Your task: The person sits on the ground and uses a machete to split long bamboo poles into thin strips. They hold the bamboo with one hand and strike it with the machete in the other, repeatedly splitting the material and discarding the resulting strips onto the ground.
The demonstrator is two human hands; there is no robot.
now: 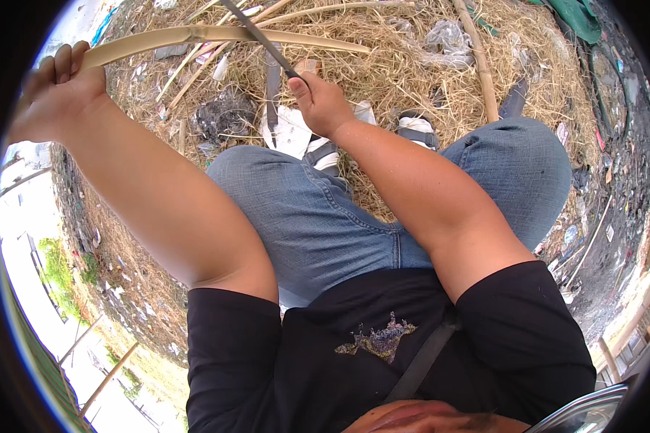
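My left hand (pixel 54 90), at ten o'clock, is fisted tight round the end of a pale bamboo strip (pixel 217 36) arching toward twelve. My right hand (pixel 321 105), near centre-top, is clenched on a knife (pixel 256 35), its dark blade angled up across the strip. Straw-covered ground (pixel 412 65) beyond my jeans (pixel 325 216); sandals (pixel 419 130) at one o'clock.

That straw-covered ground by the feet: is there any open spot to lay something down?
The barest patch is the straw between the bent bamboo strip and the upright bamboo pole. Near the left hand, the ground is littered with scraps and a dark bag. Around the right hand and its knife, the sandalled feet and white paper crowd it.
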